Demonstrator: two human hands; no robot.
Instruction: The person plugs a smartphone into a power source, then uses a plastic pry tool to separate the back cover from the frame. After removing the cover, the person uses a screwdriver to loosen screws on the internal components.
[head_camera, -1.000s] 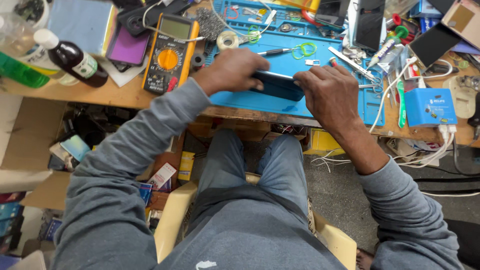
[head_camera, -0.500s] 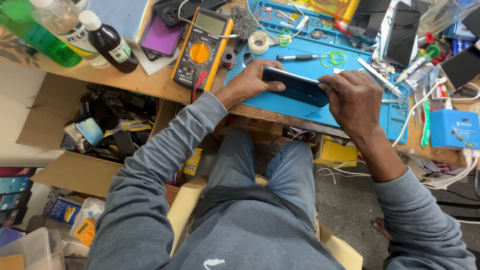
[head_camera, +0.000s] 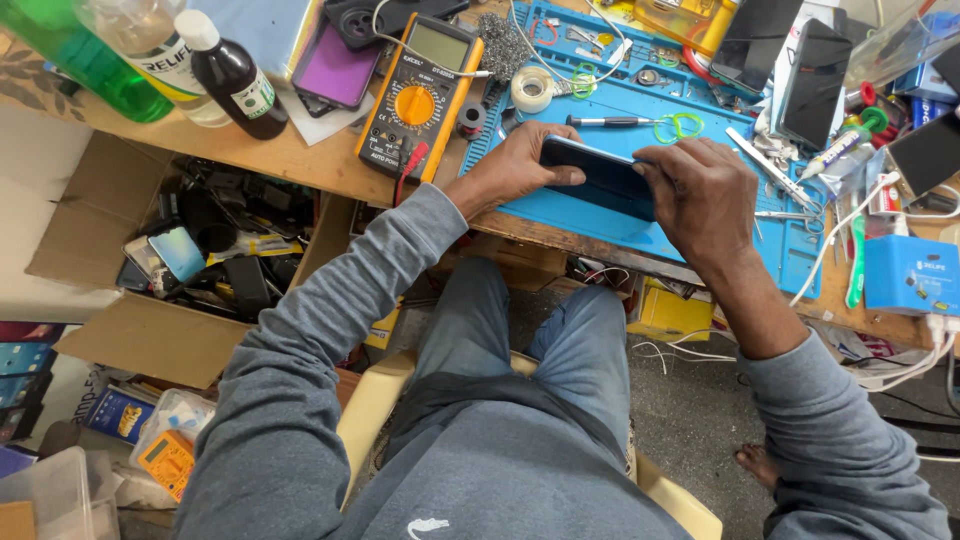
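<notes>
Holding a dark phone (head_camera: 598, 178) between both hands, I see it sitting just above the near edge of the blue work mat (head_camera: 700, 120), tilted slightly with its long side running from ten o'clock down to four o'clock. My left hand (head_camera: 520, 165) closes around the phone's left end, thumb laid along the near edge and fingers curled over the far side. My right hand (head_camera: 700, 200) wraps the right end, fingers bent over the top so that end of the phone is hidden beneath them; both hands are closed firmly on it, not open at all. At nine o'clock from the left hand lies a yellow multimeter (head_camera: 420, 95) on the wooden bench (head_camera: 290, 160), with a red probe lead near its lower edge. At twelve o'clock from the phone rests a screwdriver (head_camera: 610, 121), and just beyond it at eleven o'clock a roll of tape (head_camera: 532, 88). A green rubber band (head_camera: 678, 127) lies on the mat at one o'clock from the phone. Tweezers (head_camera: 765, 160) lie at two o'clock from the right hand. Further out at ten o'clock stand a dark bottle (head_camera: 232, 75) and a green bottle (head_camera: 85, 60), well apart from the hands. At three o'clock, near the bench's edge, sits a small blue box (head_camera: 910, 275). Below the bench at eight o'clock an open cardboard box (head_camera: 150, 320) holds assorted dark parts.
</notes>
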